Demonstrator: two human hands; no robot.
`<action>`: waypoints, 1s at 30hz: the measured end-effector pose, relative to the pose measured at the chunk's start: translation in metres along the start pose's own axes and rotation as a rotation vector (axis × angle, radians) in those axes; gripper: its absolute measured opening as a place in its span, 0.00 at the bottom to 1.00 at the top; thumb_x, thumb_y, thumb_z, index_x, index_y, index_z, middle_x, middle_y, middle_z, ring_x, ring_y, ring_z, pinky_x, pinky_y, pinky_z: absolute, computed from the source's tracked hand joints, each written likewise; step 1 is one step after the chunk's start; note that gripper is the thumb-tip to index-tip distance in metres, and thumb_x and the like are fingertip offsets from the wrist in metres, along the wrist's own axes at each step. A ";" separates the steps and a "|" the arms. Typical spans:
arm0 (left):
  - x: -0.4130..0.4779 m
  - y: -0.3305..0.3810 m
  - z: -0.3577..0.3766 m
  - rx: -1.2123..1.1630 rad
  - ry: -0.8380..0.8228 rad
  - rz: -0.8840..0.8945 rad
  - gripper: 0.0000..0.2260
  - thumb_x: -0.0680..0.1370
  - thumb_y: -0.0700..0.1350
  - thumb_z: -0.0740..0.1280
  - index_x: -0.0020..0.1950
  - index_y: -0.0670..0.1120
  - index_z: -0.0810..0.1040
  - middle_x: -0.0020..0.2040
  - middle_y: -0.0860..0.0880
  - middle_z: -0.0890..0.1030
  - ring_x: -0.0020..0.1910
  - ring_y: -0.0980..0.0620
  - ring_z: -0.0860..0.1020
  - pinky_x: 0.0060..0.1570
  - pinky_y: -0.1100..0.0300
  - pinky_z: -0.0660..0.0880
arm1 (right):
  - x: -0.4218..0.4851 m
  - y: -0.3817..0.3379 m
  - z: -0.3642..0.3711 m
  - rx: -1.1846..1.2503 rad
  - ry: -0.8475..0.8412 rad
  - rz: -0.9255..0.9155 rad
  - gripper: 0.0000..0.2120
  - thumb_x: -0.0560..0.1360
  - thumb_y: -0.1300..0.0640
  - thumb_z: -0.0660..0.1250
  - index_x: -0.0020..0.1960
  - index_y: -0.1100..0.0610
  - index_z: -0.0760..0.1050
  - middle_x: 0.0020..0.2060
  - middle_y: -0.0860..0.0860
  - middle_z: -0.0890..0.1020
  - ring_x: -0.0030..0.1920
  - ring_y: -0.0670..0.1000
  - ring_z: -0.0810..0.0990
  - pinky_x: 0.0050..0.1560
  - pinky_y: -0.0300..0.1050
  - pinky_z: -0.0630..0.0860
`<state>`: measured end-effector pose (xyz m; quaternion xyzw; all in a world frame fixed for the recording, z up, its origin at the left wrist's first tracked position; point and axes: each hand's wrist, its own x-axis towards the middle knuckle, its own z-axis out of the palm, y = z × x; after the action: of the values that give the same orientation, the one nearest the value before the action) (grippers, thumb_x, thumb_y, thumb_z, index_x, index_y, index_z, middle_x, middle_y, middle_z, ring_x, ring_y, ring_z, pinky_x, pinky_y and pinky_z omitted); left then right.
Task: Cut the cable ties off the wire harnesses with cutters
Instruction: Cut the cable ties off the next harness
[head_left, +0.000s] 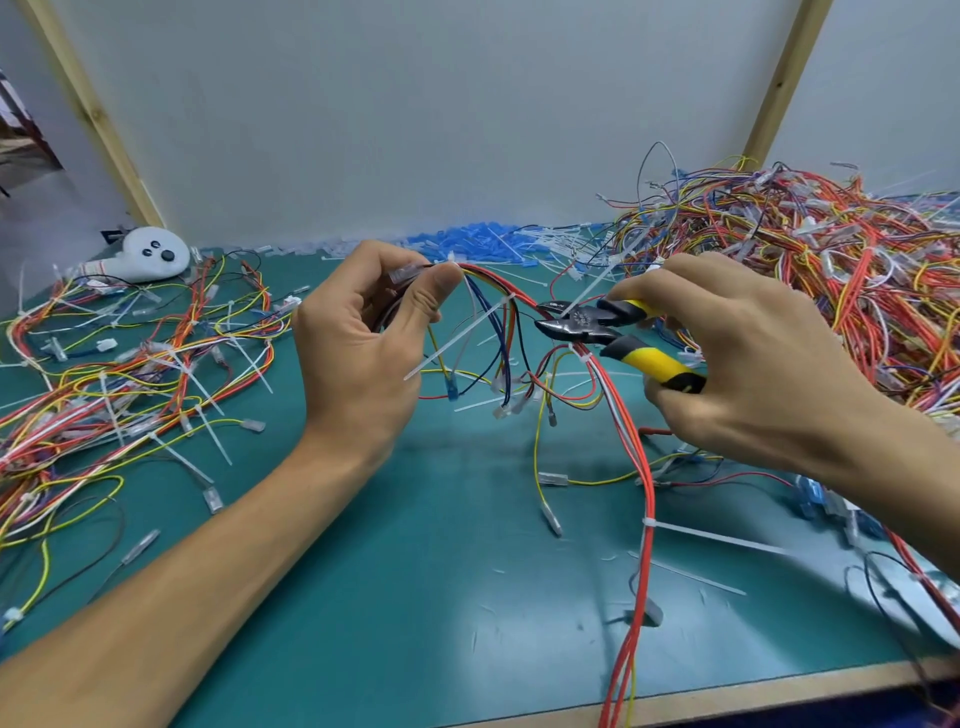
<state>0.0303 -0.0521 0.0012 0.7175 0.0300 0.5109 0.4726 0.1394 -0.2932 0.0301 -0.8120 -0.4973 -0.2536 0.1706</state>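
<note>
My left hand (363, 332) pinches the top of a wire harness (631, 452) of red, yellow, blue and white wires, lifted above the green mat. A white cable tie (457, 338) sticks out diagonally from the bundle just right of my thumb. My right hand (748, 358) grips the yellow-and-black handles of the cutters (597, 325). Their dark jaws point left and sit at the red wires, near a tie. Lower on the harness another white cable tie (717, 540) wraps the red wires, its tail pointing right.
A big heap of harnesses (810, 270) fills the right rear. More harnesses with ties (130, 374) lie on the left. A white device with buttons (150, 254) sits at the back left. Blue and white cut bits (478, 244) line the back wall. The mat (415, 571) ends at a wooden edge.
</note>
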 end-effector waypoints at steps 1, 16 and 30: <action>0.000 0.001 0.000 -0.003 0.000 0.004 0.08 0.79 0.47 0.74 0.43 0.51 0.77 0.34 0.57 0.78 0.35 0.50 0.77 0.37 0.52 0.75 | 0.000 0.000 0.001 -0.011 0.030 -0.008 0.16 0.68 0.53 0.65 0.53 0.57 0.79 0.42 0.51 0.80 0.42 0.59 0.75 0.39 0.52 0.74; 0.001 -0.001 -0.001 -0.021 0.007 -0.004 0.08 0.79 0.46 0.74 0.45 0.44 0.79 0.35 0.51 0.78 0.33 0.55 0.75 0.37 0.63 0.72 | 0.006 0.003 0.000 0.220 0.073 0.109 0.18 0.62 0.59 0.67 0.51 0.60 0.76 0.37 0.53 0.74 0.38 0.55 0.69 0.41 0.47 0.69; -0.002 -0.001 -0.001 0.014 -0.034 0.011 0.12 0.78 0.46 0.76 0.41 0.40 0.79 0.33 0.42 0.77 0.31 0.42 0.73 0.31 0.54 0.69 | 0.001 -0.019 -0.018 -0.188 0.159 -0.016 0.15 0.67 0.54 0.67 0.51 0.54 0.83 0.38 0.51 0.79 0.37 0.61 0.78 0.33 0.51 0.70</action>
<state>0.0288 -0.0519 -0.0013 0.7294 0.0215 0.5010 0.4653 0.1180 -0.2934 0.0456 -0.7978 -0.4625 -0.3640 0.1305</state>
